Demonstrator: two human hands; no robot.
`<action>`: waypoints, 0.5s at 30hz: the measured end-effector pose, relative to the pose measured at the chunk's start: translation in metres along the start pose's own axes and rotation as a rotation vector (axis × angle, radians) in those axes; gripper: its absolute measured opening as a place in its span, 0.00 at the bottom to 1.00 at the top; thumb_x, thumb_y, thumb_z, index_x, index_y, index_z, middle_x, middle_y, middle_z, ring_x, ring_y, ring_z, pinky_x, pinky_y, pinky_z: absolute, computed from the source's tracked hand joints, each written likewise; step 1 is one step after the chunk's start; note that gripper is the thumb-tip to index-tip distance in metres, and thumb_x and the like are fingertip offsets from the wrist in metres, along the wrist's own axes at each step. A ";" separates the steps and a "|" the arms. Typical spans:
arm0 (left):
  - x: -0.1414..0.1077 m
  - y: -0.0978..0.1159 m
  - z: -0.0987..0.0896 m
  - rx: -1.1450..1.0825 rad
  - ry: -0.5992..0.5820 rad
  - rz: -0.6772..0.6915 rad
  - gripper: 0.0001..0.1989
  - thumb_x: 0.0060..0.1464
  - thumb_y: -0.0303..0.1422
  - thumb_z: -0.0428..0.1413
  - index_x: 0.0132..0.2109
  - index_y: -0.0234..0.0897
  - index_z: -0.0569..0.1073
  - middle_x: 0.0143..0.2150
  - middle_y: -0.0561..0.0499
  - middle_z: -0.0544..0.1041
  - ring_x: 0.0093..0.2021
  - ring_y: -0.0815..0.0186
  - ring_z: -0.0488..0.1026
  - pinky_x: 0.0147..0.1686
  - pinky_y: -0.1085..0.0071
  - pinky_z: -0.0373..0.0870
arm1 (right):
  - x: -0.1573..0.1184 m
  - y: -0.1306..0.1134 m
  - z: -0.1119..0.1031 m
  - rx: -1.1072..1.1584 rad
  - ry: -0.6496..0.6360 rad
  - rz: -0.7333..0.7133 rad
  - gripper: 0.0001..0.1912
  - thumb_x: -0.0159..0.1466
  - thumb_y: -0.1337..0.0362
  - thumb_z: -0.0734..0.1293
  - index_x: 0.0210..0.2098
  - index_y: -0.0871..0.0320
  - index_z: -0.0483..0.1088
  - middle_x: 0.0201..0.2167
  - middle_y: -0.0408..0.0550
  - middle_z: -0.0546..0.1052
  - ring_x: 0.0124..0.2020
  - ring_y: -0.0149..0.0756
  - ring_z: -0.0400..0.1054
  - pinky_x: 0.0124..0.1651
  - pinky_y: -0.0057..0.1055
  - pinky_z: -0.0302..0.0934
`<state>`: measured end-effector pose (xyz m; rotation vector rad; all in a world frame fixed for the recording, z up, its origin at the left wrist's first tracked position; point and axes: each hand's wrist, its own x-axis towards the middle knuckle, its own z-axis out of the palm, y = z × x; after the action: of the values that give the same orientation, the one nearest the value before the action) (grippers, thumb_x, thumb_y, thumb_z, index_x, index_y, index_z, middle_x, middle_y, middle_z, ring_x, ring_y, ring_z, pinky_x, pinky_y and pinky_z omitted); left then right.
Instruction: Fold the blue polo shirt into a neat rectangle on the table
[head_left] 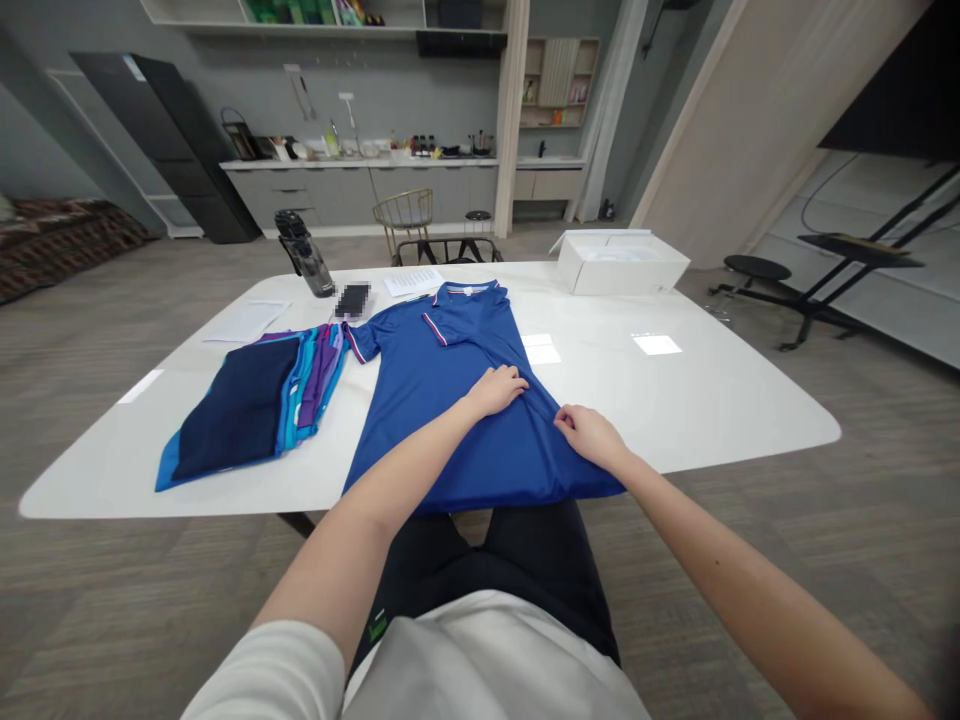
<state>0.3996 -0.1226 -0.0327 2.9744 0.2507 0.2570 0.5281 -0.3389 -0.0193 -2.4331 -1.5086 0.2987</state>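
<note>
1. Blue polo shirt [427, 410] lies flat on a white table [675, 400], collar far, hem at the near edge.
2. Left hand [495, 390] rests on it, fingers unclenched; right hand [592, 433] curls at a fold (any grip hard to make out).
3. Beyond, folded garments [247, 410] sit alongside; a pixelated black object [352, 300] is obscured; a white box [619, 265] stands farthest.

**No readable text**

Printed sheet [412, 282] on the counter [660, 400], well beyond the left hand [495, 390]; lines too small to read. Green mark [377, 627] on dark clothing [540, 570] below the hands, also illegible. Pixelated patch [352, 300] past the left hand, nothing readable.
</note>
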 end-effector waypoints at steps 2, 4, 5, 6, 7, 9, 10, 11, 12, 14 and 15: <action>-0.001 0.016 0.001 0.015 -0.009 0.064 0.15 0.68 0.37 0.48 0.54 0.44 0.76 0.50 0.46 0.73 0.51 0.59 0.68 0.49 0.63 0.63 | -0.021 0.010 -0.004 -0.034 -0.010 0.037 0.10 0.69 0.56 0.65 0.42 0.54 0.74 0.34 0.48 0.79 0.36 0.40 0.72 0.36 0.31 0.56; -0.001 0.031 0.002 0.027 -0.016 0.120 0.14 0.67 0.36 0.49 0.53 0.44 0.76 0.51 0.46 0.73 0.52 0.59 0.68 0.48 0.63 0.63 | -0.040 0.021 -0.007 -0.059 -0.036 0.072 0.12 0.67 0.53 0.67 0.43 0.55 0.73 0.35 0.50 0.79 0.36 0.42 0.73 0.36 0.32 0.56; -0.001 0.038 0.002 0.030 -0.019 0.142 0.14 0.67 0.36 0.49 0.53 0.44 0.76 0.51 0.46 0.73 0.52 0.59 0.68 0.48 0.63 0.63 | -0.048 0.027 -0.009 -0.074 -0.053 0.086 0.14 0.66 0.52 0.67 0.42 0.55 0.73 0.36 0.51 0.79 0.36 0.43 0.73 0.35 0.32 0.56; -0.001 0.045 0.003 0.034 -0.026 0.156 0.13 0.67 0.35 0.49 0.52 0.44 0.76 0.51 0.46 0.73 0.52 0.59 0.69 0.47 0.63 0.63 | -0.056 0.032 -0.011 -0.093 -0.072 0.096 0.15 0.65 0.50 0.68 0.41 0.56 0.73 0.37 0.52 0.79 0.37 0.44 0.73 0.35 0.33 0.56; -0.001 0.052 0.003 0.040 -0.035 0.165 0.13 0.67 0.35 0.49 0.51 0.43 0.76 0.51 0.46 0.74 0.52 0.59 0.69 0.47 0.63 0.63 | -0.062 0.037 -0.012 -0.112 -0.093 0.103 0.16 0.65 0.49 0.67 0.39 0.56 0.73 0.36 0.53 0.79 0.37 0.45 0.73 0.35 0.33 0.56; -0.001 0.065 0.002 0.056 -0.066 0.166 0.12 0.67 0.34 0.49 0.50 0.42 0.76 0.51 0.45 0.75 0.52 0.59 0.71 0.46 0.63 0.64 | -0.071 0.044 -0.014 -0.147 -0.130 0.107 0.16 0.66 0.49 0.66 0.34 0.56 0.73 0.35 0.54 0.79 0.37 0.46 0.73 0.34 0.33 0.56; -0.001 0.070 0.001 0.061 -0.082 0.158 0.12 0.67 0.33 0.48 0.50 0.41 0.76 0.51 0.45 0.76 0.52 0.59 0.72 0.46 0.63 0.64 | -0.074 0.045 -0.015 -0.157 -0.141 0.107 0.16 0.66 0.50 0.66 0.32 0.56 0.73 0.34 0.54 0.79 0.37 0.46 0.73 0.35 0.33 0.57; -0.003 0.075 -0.001 0.064 -0.094 0.145 0.13 0.67 0.33 0.47 0.50 0.41 0.75 0.51 0.45 0.77 0.51 0.59 0.73 0.46 0.63 0.65 | -0.076 0.045 -0.017 -0.161 -0.142 0.109 0.14 0.66 0.52 0.66 0.32 0.56 0.73 0.34 0.54 0.79 0.38 0.46 0.74 0.35 0.33 0.57; -0.004 0.078 -0.004 0.064 -0.099 0.128 0.13 0.67 0.32 0.46 0.51 0.41 0.74 0.50 0.45 0.78 0.50 0.59 0.74 0.46 0.63 0.65 | -0.078 0.043 -0.019 -0.156 -0.134 0.111 0.12 0.65 0.55 0.67 0.32 0.56 0.74 0.34 0.54 0.79 0.38 0.46 0.74 0.36 0.33 0.58; -0.011 0.082 -0.014 0.056 -0.091 0.085 0.15 0.67 0.32 0.45 0.53 0.42 0.73 0.48 0.45 0.80 0.47 0.59 0.76 0.47 0.63 0.66 | -0.083 0.034 -0.026 -0.107 -0.098 0.091 0.07 0.63 0.59 0.68 0.35 0.56 0.74 0.35 0.53 0.79 0.39 0.45 0.74 0.38 0.33 0.59; -0.015 0.082 -0.021 0.046 -0.078 0.064 0.15 0.67 0.32 0.45 0.53 0.42 0.73 0.47 0.45 0.80 0.46 0.58 0.77 0.47 0.63 0.67 | -0.086 0.026 -0.031 -0.058 -0.076 0.055 0.06 0.62 0.61 0.68 0.37 0.57 0.75 0.35 0.52 0.79 0.39 0.44 0.74 0.40 0.32 0.60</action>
<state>0.3934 -0.2026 -0.0019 3.0338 0.1540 0.1436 0.5215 -0.4307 0.0046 -2.5385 -1.5025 0.3675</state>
